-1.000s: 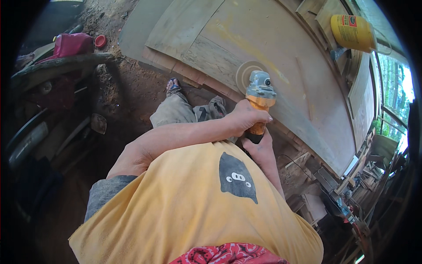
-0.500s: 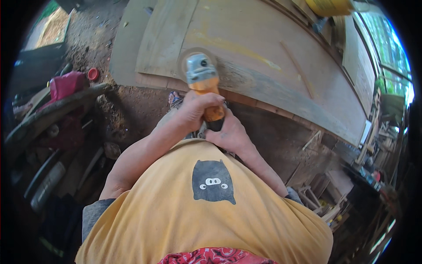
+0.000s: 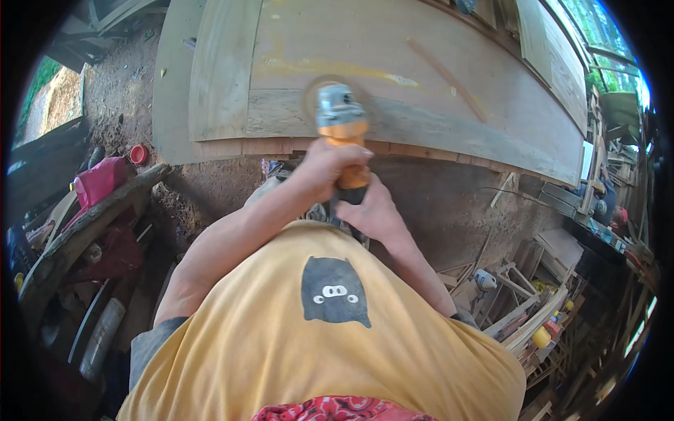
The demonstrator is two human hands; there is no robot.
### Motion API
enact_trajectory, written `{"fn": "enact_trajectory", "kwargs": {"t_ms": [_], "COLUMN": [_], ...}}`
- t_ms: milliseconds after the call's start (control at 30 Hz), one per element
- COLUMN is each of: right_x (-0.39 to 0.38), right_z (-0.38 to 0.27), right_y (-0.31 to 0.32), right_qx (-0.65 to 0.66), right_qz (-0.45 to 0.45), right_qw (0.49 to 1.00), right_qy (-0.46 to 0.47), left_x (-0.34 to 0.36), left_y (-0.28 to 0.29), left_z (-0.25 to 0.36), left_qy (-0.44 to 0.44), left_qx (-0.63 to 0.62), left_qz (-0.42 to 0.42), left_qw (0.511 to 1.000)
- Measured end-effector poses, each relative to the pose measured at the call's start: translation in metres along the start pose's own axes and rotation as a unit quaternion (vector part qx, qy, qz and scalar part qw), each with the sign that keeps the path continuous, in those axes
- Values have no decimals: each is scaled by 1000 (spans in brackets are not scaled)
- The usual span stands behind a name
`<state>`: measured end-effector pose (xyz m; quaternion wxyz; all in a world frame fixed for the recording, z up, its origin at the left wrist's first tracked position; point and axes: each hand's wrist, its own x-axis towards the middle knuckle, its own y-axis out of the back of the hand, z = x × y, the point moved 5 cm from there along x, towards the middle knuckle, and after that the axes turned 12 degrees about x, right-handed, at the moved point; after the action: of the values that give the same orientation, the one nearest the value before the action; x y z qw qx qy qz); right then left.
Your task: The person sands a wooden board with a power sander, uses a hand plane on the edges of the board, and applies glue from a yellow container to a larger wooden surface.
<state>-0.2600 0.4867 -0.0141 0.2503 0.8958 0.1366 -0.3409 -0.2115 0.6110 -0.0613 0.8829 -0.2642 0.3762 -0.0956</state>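
An orange angle grinder with a grey metal head is gripped in both hands over the near edge of a large wooden panel. Its round disc is blurred and overlaps the panel's weathered grey strip; whether it touches the wood I cannot tell. My left hand wraps round the body just behind the head. Farther back, my right hand closes round the dark rear end, close to my belly.
A thin wooden strip lies on the panel. To the left are a rough log, a pink container and a red round lid on the dirt floor. Scrap wood is piled at the lower right.
The grinder's head has shifted a little to the right along the panel's near edge, with both hands still on it. The whole view has turned slightly.
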Motion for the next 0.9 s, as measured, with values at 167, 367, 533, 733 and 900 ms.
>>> {"fn": "enact_trajectory", "kwargs": {"t_ms": [167, 367, 533, 733, 900], "right_x": [6, -43, -51, -22, -19], "right_z": [-6, 58, 88, 19, -44], "right_y": [9, 81, 83, 10, -33], "right_qx": [-12, 178, 187, 88, -34], "right_qz": [13, 143, 137, 77, -22], "right_qw": [1000, 971, 972, 993, 999], "right_qy": [-10, -66, -39, 28, 3], "left_x": [8, 46, 41, -5, -38], "left_y": [0, -123, -127, -24, 44], "left_z": [3, -49, -57, -28, -2], "left_qy": [11, 80, 86, 37, -11], "left_qx": [-13, 62, 51, -5, -19], "left_qz": [-15, -125, -139, -61, 8], "left_qw": [1000, 987, 985, 997, 1000]}}
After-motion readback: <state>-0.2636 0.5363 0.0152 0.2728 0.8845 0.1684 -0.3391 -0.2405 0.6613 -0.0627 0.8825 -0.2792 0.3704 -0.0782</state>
